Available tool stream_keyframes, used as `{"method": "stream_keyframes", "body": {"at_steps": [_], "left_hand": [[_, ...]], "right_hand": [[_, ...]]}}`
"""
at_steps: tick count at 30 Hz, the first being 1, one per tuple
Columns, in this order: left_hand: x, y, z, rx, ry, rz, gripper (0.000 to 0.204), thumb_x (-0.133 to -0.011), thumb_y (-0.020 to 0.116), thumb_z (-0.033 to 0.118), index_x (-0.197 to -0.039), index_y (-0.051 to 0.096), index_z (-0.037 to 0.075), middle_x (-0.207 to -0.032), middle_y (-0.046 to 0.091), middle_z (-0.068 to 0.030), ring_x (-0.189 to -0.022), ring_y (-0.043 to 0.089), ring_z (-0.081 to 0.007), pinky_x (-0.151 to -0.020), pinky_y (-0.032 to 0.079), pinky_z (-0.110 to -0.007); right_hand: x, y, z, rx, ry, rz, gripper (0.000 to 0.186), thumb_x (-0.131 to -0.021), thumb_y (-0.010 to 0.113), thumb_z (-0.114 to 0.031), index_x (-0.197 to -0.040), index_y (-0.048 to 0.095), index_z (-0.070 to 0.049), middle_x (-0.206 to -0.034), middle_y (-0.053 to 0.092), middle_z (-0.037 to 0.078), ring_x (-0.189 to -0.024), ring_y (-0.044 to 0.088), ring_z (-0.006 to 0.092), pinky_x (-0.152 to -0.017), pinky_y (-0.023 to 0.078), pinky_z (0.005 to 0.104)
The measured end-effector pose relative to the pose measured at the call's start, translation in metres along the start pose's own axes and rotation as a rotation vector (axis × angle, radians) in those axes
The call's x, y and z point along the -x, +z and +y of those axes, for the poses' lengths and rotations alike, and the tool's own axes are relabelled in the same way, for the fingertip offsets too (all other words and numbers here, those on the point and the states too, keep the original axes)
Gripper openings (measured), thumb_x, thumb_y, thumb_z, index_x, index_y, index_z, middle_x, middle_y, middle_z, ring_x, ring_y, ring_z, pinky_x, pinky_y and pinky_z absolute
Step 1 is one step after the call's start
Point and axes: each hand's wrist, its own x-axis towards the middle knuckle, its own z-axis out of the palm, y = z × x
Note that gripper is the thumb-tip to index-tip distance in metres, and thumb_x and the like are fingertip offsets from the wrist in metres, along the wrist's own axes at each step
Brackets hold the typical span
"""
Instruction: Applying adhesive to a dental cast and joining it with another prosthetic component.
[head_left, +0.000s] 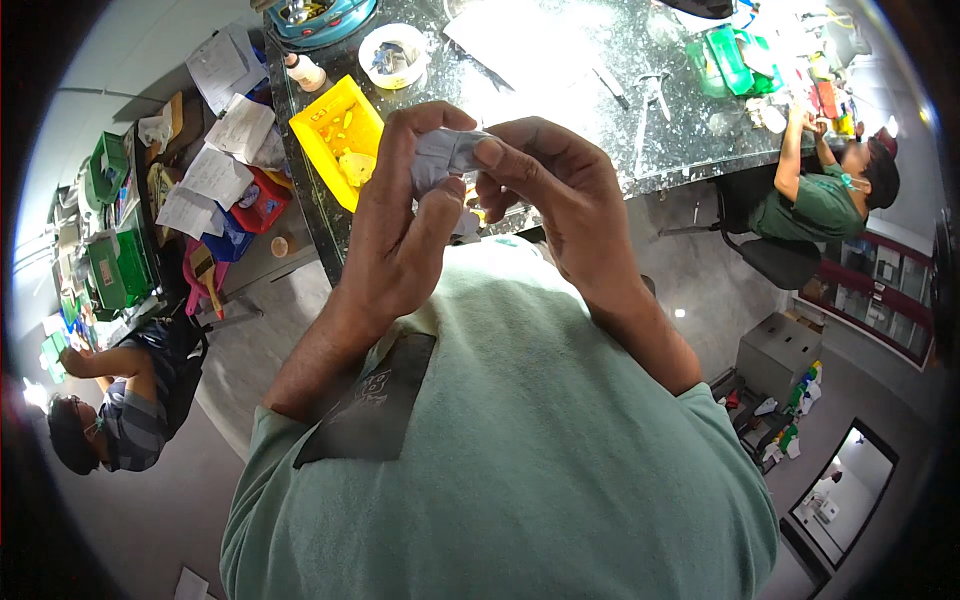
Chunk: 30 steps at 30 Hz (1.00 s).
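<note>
Both hands are raised near the bench's front edge, around a pale grey, soft-looking lump [440, 155]. Whether it is putty or crumpled cloth I cannot make out. My left hand [400, 230] grips its left side, with the index finger curled over the top and the thumb against the bottom. On the other side, the thumb and bent fingers of my right hand [565, 185] pinch the lump's right end. Another greyish bit [467, 222] shows below the hands, partly hidden. A yellow tray [312, 132] with yellow pieces inside lies just left of my left hand.
On the black speckled bench [520, 110] stand a white tub [424, 70], a small bottle [305, 72] and a caliper-like tool [647, 105]. Green bins [735, 60] sit far right, near a seated person [825, 205]. Another person [140, 405] sits at the left.
</note>
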Motion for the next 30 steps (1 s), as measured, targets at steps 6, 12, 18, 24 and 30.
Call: {"method": "stream_keyframes", "body": {"at_steps": [6, 12, 18, 24, 30], "left_hand": [[0.001, 0.002, -0.003, 0.05, -0.016, -0.014, 0.033, -0.09, 0.043, 0.009, -0.122, 0.042, -0.001, -0.1, 0.054, -0.0122, -0.081, 0.054, -0.0139, -0.07, 0.046, -0.029], [-0.003, 0.005, -0.008, 0.014, 0.022, 0.02, 0.035, -0.096, 0.05, 0.02, -0.124, 0.043, 0.0, -0.101, 0.057, -0.0114, -0.082, 0.058, -0.0154, -0.071, 0.047, -0.029], [-0.003, 0.003, -0.003, -0.07, 0.059, 0.001, 0.037, -0.095, 0.054, 0.019, -0.126, 0.045, 0.001, -0.102, 0.057, -0.0126, -0.08, 0.059, -0.0172, -0.069, 0.048, -0.03], [-0.001, 0.005, -0.002, -0.079, 0.084, 0.009, 0.037, -0.094, 0.056, 0.017, -0.125, 0.045, 0.002, -0.101, 0.057, -0.0129, -0.08, 0.06, -0.0171, -0.069, 0.048, -0.03], [0.0, 0.006, -0.008, -0.038, 0.111, -0.021, 0.037, -0.094, 0.056, 0.017, -0.126, 0.044, 0.002, -0.099, 0.058, -0.0132, -0.078, 0.061, -0.0162, -0.067, 0.048, -0.03]], "right_hand": [[-0.001, -0.003, 0.0, 0.017, 0.026, -0.015, 0.028, -0.094, 0.062, -0.027, -0.101, 0.066, 0.001, -0.08, 0.066, 0.004, -0.071, 0.062, 0.0078, -0.061, 0.051, 0.0226], [0.0, -0.002, 0.003, 0.129, -0.052, 0.029, 0.028, -0.095, 0.061, -0.026, -0.102, 0.067, 0.0, -0.08, 0.066, 0.004, -0.07, 0.061, 0.0072, -0.061, 0.051, 0.022], [-0.003, -0.01, 0.003, 0.149, -0.101, -0.045, 0.027, -0.094, 0.063, -0.026, -0.103, 0.068, 0.0, -0.08, 0.067, 0.003, -0.067, 0.06, 0.007, -0.059, 0.05, 0.0219], [-0.004, -0.013, -0.001, 0.277, -0.11, -0.032, 0.027, -0.092, 0.066, -0.026, -0.104, 0.07, -0.001, -0.079, 0.067, 0.003, -0.067, 0.059, 0.0061, -0.059, 0.049, 0.0212], [-0.004, -0.017, 0.0, 0.19, -0.065, -0.058, 0.028, -0.091, 0.068, -0.026, -0.103, 0.071, -0.001, -0.077, 0.067, 0.003, -0.066, 0.059, 0.0059, -0.057, 0.047, 0.0203]]}}
